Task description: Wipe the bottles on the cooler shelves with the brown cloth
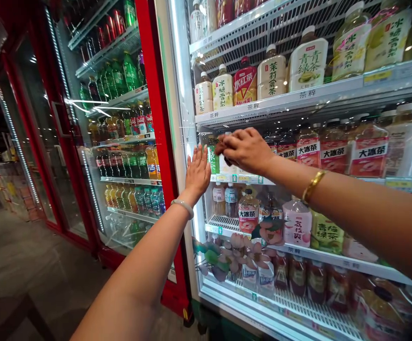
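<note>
My left hand [197, 173], with a pale bangle at the wrist, has its fingers stretched out against the left edge of a glass cooler door [187, 113]. It holds nothing. To its right is my right hand [243, 149], wearing a gold bangle, with fingers bent over something dark at the glass that I cannot make out. Behind the glass, shelves carry tea bottles, among them a red bottle [245, 81], a white-labelled green tea bottle [308, 59] and a pink bottle [297, 221].
A red-framed cooler [156, 94] with several shelves of soft drinks stands to the left. Flower decorations [234, 255] show on the lower glass. Stacked boxes [13, 189] stand at the far left, beyond the grey floor [59, 279].
</note>
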### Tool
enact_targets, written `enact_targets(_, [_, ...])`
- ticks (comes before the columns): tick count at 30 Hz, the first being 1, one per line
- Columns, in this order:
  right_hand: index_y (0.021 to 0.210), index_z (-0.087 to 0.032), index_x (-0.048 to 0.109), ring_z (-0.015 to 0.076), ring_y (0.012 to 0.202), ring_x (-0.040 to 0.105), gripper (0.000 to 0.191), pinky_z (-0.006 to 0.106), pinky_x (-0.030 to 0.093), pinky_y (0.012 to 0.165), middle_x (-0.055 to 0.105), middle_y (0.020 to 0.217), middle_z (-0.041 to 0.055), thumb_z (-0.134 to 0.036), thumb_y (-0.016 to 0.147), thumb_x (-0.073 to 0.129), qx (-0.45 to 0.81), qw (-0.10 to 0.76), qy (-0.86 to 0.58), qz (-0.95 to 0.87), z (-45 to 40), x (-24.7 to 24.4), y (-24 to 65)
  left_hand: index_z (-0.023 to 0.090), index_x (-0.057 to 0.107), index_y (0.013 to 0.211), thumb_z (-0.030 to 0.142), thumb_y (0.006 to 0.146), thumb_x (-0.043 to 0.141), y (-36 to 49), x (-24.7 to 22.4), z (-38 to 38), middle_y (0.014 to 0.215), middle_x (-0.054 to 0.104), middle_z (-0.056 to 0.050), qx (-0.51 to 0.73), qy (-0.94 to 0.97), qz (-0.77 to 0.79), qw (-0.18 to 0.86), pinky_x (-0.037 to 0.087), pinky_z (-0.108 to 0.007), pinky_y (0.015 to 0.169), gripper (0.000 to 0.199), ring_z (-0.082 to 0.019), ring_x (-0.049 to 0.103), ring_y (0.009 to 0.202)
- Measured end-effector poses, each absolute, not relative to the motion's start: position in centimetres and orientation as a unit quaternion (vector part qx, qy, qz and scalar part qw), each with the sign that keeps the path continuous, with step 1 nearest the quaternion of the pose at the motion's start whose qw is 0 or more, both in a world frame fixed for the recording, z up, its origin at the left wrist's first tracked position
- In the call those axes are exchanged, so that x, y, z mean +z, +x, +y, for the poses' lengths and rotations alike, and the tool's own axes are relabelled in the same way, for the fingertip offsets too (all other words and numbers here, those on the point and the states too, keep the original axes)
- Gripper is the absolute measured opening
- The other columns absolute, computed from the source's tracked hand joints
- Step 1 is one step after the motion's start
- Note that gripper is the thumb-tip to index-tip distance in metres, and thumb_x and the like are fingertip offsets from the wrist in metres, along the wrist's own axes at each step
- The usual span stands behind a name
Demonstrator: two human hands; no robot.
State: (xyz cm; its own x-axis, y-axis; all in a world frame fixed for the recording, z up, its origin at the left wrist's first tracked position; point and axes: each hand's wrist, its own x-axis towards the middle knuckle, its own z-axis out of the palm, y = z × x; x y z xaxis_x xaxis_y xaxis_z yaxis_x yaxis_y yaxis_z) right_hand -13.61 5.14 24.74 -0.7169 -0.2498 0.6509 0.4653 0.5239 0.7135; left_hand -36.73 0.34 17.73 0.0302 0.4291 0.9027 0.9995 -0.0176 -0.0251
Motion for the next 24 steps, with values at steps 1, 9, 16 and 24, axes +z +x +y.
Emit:
enact_targets(1, [0.121,-0.023,0.069,0.0334,0.122,0.046,0.033,0.05,0.03,0.093,0.056,0.149,0.0095,-0.03,0.104,0.042,-0.458,0.401,-0.104,-0.786,4.9,25.2,-14.5,0.018,0.02,0.165,0.028,0.106,0.025,-36.8,18.1,0.7,0.175,0.012,-0.008,-0.379,-0.607,-0.585,0.383,0.005,-0.047,0.133,0.06,-0.021,0.003,0.163])
enact_targets(9, [0.11,-0.023,0.07,0.0264,0.11,0.052,0.021,0.043,0.031,0.088,0.069,0.122,0.0076,-0.027,0.102,0.051,-0.497,0.314,0.059,-0.806,4.7,18.2,-14.9,0.022,0.013,0.167,0.032,0.107,0.028,-37.3,13.9,1.0,0.176,0.01,-0.009,-0.384,-0.626,-0.56,0.384,0.007,-0.054,0.132,0.063,-0.024,0.0,0.162])
enact_targets(16, [0.107,-0.023,0.071,0.0262,0.111,0.051,0.016,0.047,0.029,0.097,0.069,0.126,0.0067,-0.024,0.099,0.057,-0.49,0.417,-0.02,-0.765,5.8,19.8,-11.4,0.02,0.01,0.167,0.029,0.106,0.027,-34.3,11.7,1.5,0.176,0.009,-0.009,-0.394,-0.638,-0.541,0.381,0.003,-0.054,0.132,0.064,-0.023,-0.001,0.162])
enact_targets(24, [0.103,-0.025,0.071,0.0226,0.114,0.055,0.012,0.041,0.037,0.097,0.071,0.117,0.0018,-0.029,0.098,0.061,-0.494,0.336,0.09,-0.797,4.9,15.1,-9.0,0.017,0.016,0.166,0.027,0.105,0.032,-32.2,8.7,0.6,0.174,0.016,-0.012,-0.351,-0.657,-0.551,0.377,0.008,-0.055,0.132,0.064,-0.025,0.001,0.162])
